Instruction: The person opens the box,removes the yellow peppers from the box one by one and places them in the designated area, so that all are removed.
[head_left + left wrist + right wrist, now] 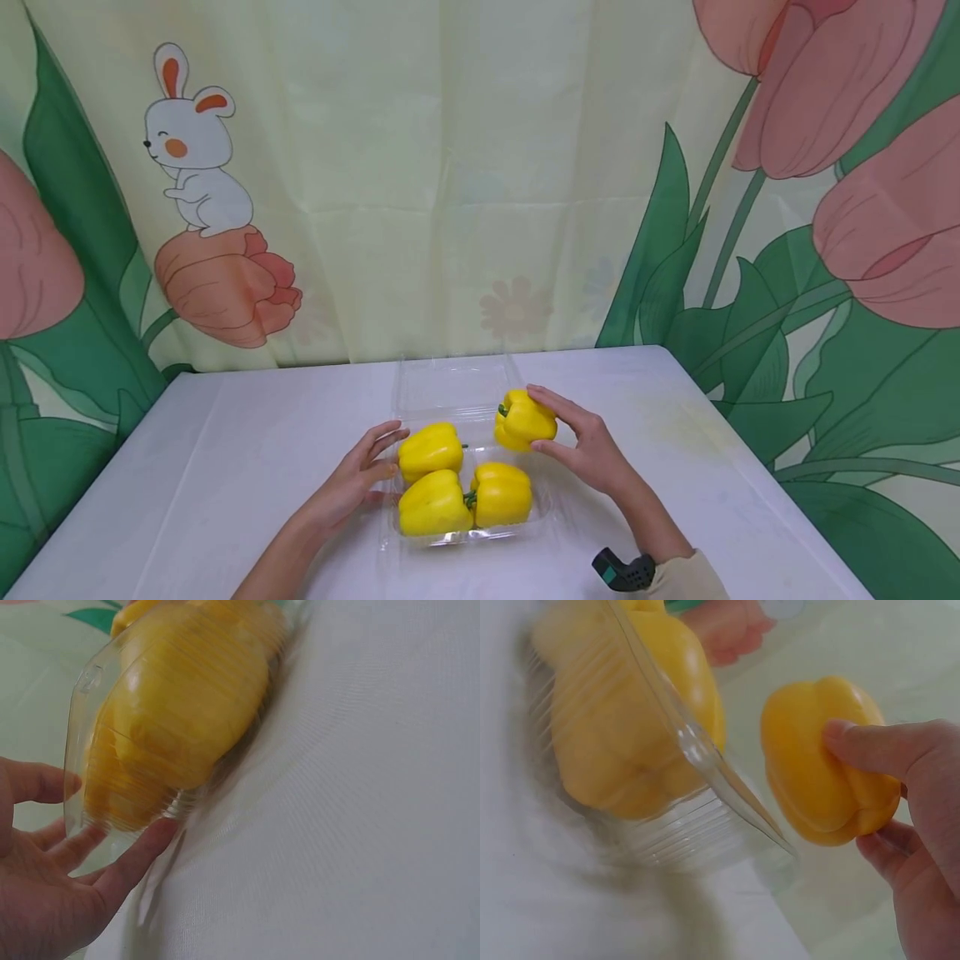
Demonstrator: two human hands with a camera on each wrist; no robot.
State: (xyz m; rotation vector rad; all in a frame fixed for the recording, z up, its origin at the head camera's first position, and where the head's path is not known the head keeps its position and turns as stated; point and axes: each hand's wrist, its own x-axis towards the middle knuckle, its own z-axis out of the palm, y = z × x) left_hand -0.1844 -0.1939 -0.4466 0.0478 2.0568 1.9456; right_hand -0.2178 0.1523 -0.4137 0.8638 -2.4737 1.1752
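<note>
In the head view, a clear plastic clamshell container (450,540) lies with its lid (450,387) folded back. Inside it are a back-left yellow bell pepper (431,452), a front-left yellow bell pepper (433,504) and a right yellow bell pepper (502,495). My right hand (588,446) grips another yellow bell pepper (521,421) between thumb and fingers, above the container's back right part. The right wrist view shows this held pepper (821,765) apart from the container wall. My left hand (352,475) touches the container's left end with spread, fairly straight fingers (135,859).
A white-covered table (262,442) carries the container. Behind it hangs a curtain (450,208) printed with a rabbit and tulips. A dark device (624,570) sits at my right wrist, by a beige sleeve (690,579).
</note>
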